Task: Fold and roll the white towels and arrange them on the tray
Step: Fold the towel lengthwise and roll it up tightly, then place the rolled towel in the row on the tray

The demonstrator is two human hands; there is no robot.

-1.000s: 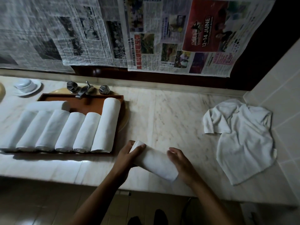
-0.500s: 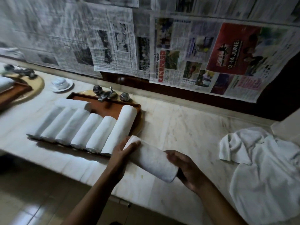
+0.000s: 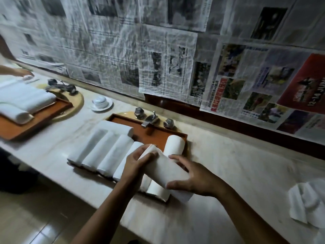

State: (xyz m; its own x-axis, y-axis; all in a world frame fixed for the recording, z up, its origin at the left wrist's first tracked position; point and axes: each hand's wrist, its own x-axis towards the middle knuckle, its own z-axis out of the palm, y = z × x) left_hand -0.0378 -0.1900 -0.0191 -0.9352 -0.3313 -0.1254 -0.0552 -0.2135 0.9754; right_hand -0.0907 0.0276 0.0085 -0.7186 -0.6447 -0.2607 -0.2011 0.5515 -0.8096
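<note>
A second ago you held the rolled towel (image 3: 164,167) over the bare table (image 3: 237,164), off to the right of the tray (image 3: 158,136). You have since carried it left, and it now hangs just over the right end of the row of rolled towels (image 3: 107,152), apparently not yet set down. By the look of it, you are at the placing step.

Your left hand (image 3: 139,162) clasps the far end. Your right hand (image 3: 191,176) wraps the near end, fingers above and thumb beneath. A loose towel (image 3: 306,199) lies well to the right of your right hand, unfolded.
</note>
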